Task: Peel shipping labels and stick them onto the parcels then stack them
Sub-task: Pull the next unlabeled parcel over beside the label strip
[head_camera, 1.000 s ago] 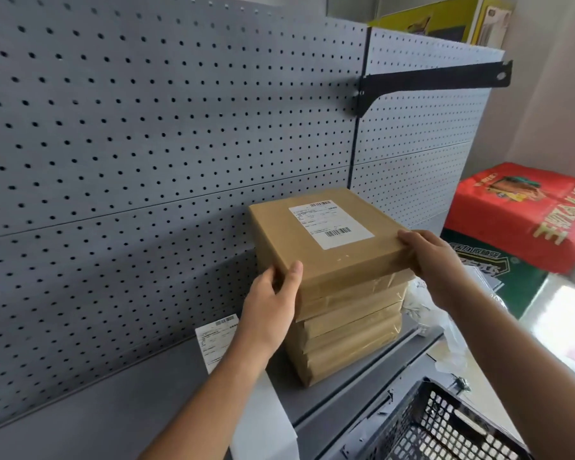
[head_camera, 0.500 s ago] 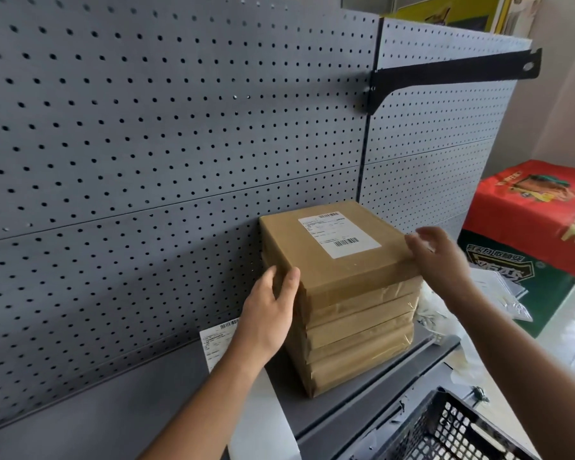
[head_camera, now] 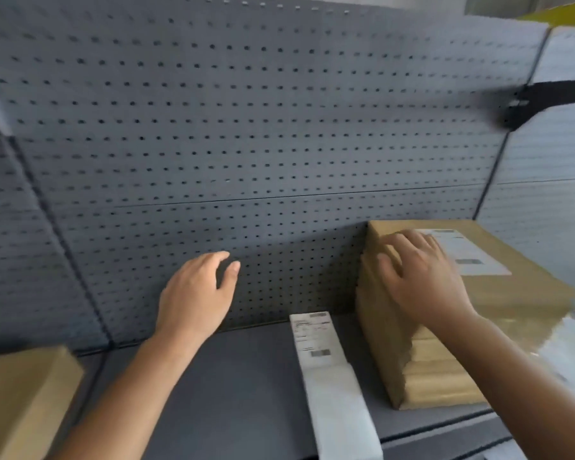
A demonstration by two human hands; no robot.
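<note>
A stack of several brown parcels (head_camera: 445, 370) stands on the grey shelf (head_camera: 233, 393) at the right; the top parcel carries a white shipping label (head_camera: 478, 260). My right hand (head_camera: 422, 280) hovers over the stack's near left corner with fingers spread, holding nothing. My left hand (head_camera: 196, 293) is in the air to the left of the stack, in front of the pegboard, open and empty. A strip of white shipping labels (head_camera: 326, 370) lies on the shelf between my arms. Another brown parcel (head_camera: 20, 403) sits at the lower left edge.
A grey pegboard wall (head_camera: 246, 127) backs the shelf. A black bracket (head_camera: 545, 101) juts out at the upper right. White plastic wrap (head_camera: 571, 346) shows beside the stack at the right. The frame is blurred by motion.
The view has swung left. My left hand has let go of the stack and moved left into the air. My right hand has shifted from the stack's right side to its left corner.
</note>
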